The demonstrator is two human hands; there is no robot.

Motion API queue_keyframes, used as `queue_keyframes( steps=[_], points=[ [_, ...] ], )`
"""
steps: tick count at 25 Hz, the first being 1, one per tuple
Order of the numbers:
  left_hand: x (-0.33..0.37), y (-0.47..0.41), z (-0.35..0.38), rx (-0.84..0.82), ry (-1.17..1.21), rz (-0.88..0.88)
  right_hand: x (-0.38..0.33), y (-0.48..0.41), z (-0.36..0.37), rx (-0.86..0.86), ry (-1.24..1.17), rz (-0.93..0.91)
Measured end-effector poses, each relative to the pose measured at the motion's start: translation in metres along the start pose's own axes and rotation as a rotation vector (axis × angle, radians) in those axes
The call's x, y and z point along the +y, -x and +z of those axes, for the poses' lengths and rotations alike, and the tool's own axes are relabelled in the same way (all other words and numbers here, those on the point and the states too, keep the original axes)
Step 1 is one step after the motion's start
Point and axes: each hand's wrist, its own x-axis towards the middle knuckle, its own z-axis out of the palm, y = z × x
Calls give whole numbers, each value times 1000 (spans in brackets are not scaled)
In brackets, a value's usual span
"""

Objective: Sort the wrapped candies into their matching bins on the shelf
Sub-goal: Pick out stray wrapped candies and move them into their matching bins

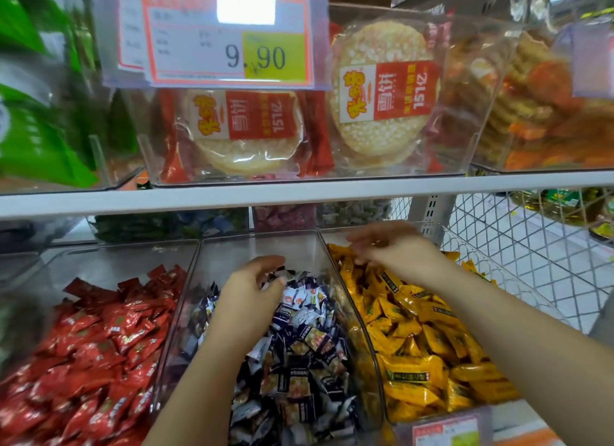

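Note:
Three clear bins stand side by side on the lower shelf. The left one holds red wrapped candies point(99, 346), the middle bin point(292, 246) holds navy-and-white candies point(299, 346), and the right one holds yellow candies point(418, 332). My left hand point(249, 289) reaches into the middle bin, fingers and thumb curled round a navy-and-white candy at the back of the pile. Palm down, my right hand point(395, 246) hovers over the far end of the yellow pile with its fingers loosely spread, slightly blurred, and nothing visible in it.
A white shelf board point(299, 193) runs just above the bins. On it stand clear boxes of rice crackers point(382, 90), with a price tag point(226, 37) in front. More candy bins sit behind. A wire mesh basket point(518, 246) is at the right.

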Motion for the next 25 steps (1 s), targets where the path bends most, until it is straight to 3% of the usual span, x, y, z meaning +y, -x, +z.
queue_keyframes(
  steps=[2,5,10,13,20,23,25],
  points=[
    [5,0,6,6,5,31,16,-2,-11,-17,145,26],
    [12,1,24,-99,-43,105,35,-3,-14,-196,403,33],
    [12,-6,50,-199,-112,168,36,-18,8,-364,512,-145],
    [13,-11,52,-185,-114,169,35,-23,15,-472,575,-133],
    [13,-7,52,-206,-89,141,34,-1,-18,-369,591,-156],
    [15,-3,51,-209,-76,127,38,12,-42,-249,724,-99],
    [16,-1,50,-202,-71,122,40,20,-54,-265,819,-11]
  ],
)
